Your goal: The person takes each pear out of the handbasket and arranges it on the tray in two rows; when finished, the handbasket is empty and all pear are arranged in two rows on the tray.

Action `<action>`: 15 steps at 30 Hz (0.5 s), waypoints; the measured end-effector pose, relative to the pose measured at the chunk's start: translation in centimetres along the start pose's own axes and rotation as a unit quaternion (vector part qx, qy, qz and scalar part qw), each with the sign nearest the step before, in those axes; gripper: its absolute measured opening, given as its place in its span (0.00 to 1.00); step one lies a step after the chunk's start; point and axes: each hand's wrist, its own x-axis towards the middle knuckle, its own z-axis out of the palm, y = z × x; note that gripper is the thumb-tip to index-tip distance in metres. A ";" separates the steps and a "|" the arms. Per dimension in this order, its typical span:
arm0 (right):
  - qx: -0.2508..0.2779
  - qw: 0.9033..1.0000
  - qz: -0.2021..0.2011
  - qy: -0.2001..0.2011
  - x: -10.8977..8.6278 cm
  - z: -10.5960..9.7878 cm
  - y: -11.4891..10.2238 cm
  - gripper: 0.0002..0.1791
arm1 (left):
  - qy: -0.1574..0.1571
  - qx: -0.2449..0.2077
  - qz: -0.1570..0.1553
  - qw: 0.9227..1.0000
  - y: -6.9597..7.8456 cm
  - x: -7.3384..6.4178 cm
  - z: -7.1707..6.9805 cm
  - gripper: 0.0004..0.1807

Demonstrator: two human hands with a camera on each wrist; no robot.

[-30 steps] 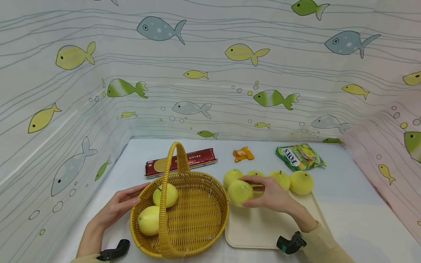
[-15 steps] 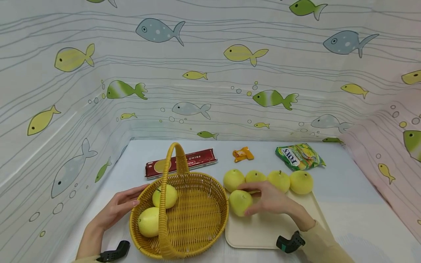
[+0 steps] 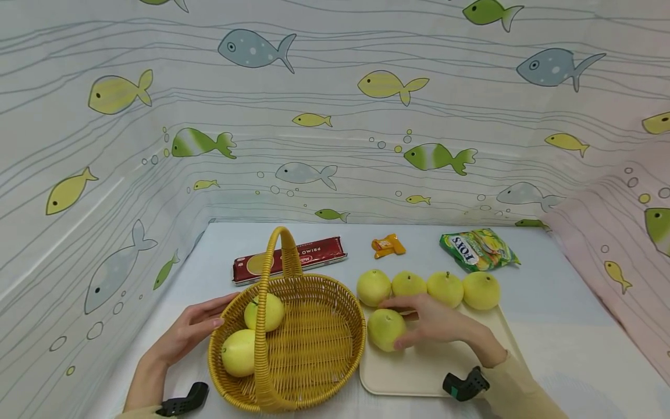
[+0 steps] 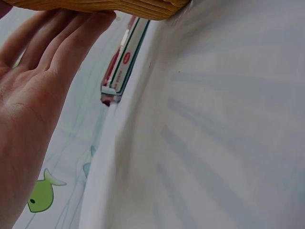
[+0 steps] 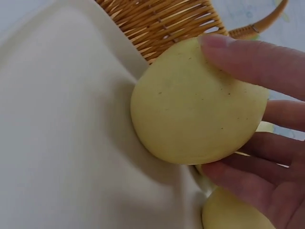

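My right hand (image 3: 437, 319) holds a round yellow pear (image 3: 386, 330) over the left part of the beige tray (image 3: 419, 378). In the right wrist view, the thumb lies across that pear (image 5: 195, 105) and the fingers reach round its other side. My left hand (image 3: 183, 330) rests with fairly straight fingers against the left side of the yellow wicker basket (image 3: 309, 349). The left wrist view shows its fingertips at the basket's underside edge (image 4: 138, 8). Two pears, an upper one (image 3: 272, 312) and a lower one (image 3: 238, 354), sit inside on the left, partly behind the handle.
Several pears (image 3: 445, 289) line the tray's far edge. Behind the basket lies a red biscuit pack (image 3: 324, 251). Orange-wrapped sweets (image 3: 388, 245) and a green Fox's bag (image 3: 478, 249) lie farther back. The basket's tall handle (image 3: 262, 326) arches over it. Fish-patterned walls enclose the table.
My right hand has brought the pear down and slightly toward me over the tray, away from the back row. The left hand and the basket stay in place.
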 end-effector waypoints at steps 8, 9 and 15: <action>-0.006 1.000 0.003 0.009 0.1 0.0 0.2 0.39 | -0.007 -0.003 0.006 1.000 0.0 0.0 -0.1 0.28; -0.009 1.000 0.003 0.012 0.2 0.0 0.2 0.39 | -0.008 -0.003 0.007 1.000 0.0 0.0 -0.1 0.28; -0.027 0.999 -0.002 0.029 0.3 0.3 0.4 0.41 | -0.008 -0.006 0.011 1.000 -0.1 0.0 -0.1 0.28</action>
